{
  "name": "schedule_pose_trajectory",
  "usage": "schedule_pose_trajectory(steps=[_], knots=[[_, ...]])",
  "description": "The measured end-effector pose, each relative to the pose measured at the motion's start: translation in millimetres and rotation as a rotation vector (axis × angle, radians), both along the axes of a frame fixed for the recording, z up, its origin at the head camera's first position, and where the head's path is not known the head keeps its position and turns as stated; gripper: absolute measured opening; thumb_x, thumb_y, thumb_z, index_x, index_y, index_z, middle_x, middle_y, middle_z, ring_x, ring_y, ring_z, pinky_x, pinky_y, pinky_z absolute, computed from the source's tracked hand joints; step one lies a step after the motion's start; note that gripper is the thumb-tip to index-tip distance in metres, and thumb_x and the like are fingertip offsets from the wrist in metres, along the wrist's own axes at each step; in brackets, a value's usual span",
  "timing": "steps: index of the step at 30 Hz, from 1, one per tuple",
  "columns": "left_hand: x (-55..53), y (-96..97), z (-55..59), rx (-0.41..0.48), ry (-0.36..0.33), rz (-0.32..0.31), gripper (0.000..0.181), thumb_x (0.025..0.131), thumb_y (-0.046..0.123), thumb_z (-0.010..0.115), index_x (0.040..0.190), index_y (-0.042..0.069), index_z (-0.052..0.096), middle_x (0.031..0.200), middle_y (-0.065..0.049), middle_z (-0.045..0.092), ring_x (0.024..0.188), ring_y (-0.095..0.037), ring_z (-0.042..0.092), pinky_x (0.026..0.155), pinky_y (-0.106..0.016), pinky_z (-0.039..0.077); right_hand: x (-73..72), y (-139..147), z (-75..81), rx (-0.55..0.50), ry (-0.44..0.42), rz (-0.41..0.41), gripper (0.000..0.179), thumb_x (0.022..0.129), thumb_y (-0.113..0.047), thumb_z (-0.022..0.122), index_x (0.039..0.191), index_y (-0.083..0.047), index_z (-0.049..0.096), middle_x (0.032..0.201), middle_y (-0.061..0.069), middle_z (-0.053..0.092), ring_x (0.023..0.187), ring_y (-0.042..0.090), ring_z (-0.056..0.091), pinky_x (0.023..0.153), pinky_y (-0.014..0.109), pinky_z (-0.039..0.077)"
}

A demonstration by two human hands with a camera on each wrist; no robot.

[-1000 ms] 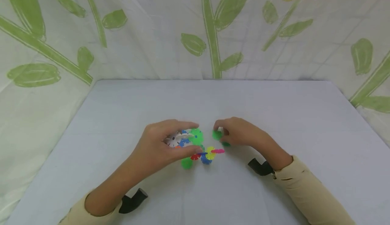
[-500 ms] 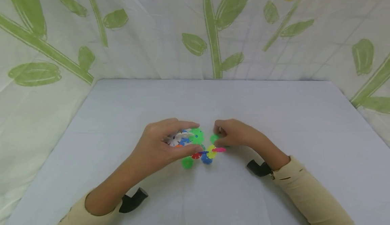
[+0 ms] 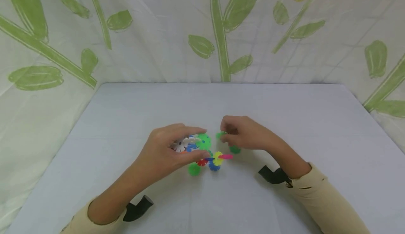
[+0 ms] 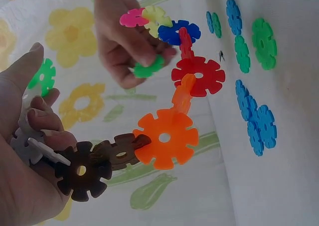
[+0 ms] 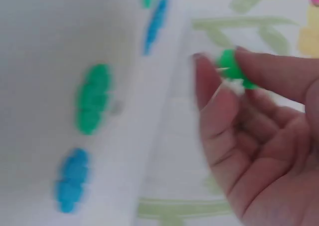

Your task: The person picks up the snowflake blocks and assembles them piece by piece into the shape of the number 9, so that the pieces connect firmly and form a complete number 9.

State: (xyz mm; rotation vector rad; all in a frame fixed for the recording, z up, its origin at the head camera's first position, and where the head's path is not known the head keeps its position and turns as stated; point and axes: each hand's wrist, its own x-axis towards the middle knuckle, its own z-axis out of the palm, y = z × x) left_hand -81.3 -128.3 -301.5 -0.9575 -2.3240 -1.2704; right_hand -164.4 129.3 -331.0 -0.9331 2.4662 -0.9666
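Note:
In my left hand (image 3: 164, 149) I hold a chain of interlocking snowflake discs. In the left wrist view, the curled fingers (image 4: 45, 120) grip the chain by its white discs (image 4: 25, 145); a green disc (image 4: 47, 77) shows past them. From there run brown (image 4: 83, 171), orange (image 4: 172, 148), red (image 4: 207, 84), blue (image 4: 174, 35), yellow (image 4: 154, 17) and pink (image 4: 130, 18) discs. The right hand (image 3: 245, 132), just right of the chain, pinches a loose green disc (image 5: 230, 65) between thumb and fingers. The two are apart.
Loose discs lie on the white table (image 3: 284, 107): a green one (image 3: 235, 149) below my right hand, another green (image 3: 194, 169), a blue one (image 3: 215, 167) and joined-looking blue ones (image 4: 256, 118). Black mounts (image 3: 139, 208) stick out from both wrists. A flower-painted cloth (image 3: 152, 33) hangs behind.
My right hand has risen slightly away from the table with the green disc, which has turned in the fingers; the green disc beneath shows again. The left hand and chain stay nearly still.

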Motion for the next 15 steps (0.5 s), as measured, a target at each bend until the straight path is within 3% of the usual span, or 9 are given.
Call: schedule_pose_trajectory(steps=[3,7,15], knots=[[-0.5,-0.8,0.7,-0.005,0.005,0.001,0.047,0.069,0.017,0.094,0.113,0.012,0.076,0.094,0.009,0.071,0.077,-0.006,0.059,0.059,-0.018,0.046,11.8,1.3,16.9,-0.164,0.055,0.051,0.011,0.095,-0.010,0.070,0.100,-0.016,0.062,0.086,-0.005,0.069,0.072,0.017,0.067,0.069,0.033,0.056],[0.3,-1.9,2.3,-0.005,-0.020,0.004,0.047,0.071,0.017,0.093,0.115,0.013,0.076,0.096,0.009,0.072,0.078,-0.006,0.060,0.059,-0.020,0.049,27.6,-1.3,31.5,-0.309,0.203,0.152,0.014,0.093,-0.005,0.071,0.102,-0.015,0.067,0.085,-0.011,0.066,0.073,0.009,0.063,0.066,0.029,0.057],[1.6,-3.1,5.4,0.011,-0.045,0.016,0.046,0.073,0.018,0.091,0.116,0.013,0.075,0.098,0.008,0.072,0.077,-0.007,0.061,0.058,-0.023,0.051,43.3,-6.7,38.3,-0.405,0.326,0.194,0.018,0.089,0.000,0.074,0.102,-0.011,0.068,0.087,-0.008,0.068,0.071,0.005,0.062,0.065,0.026,0.056]])
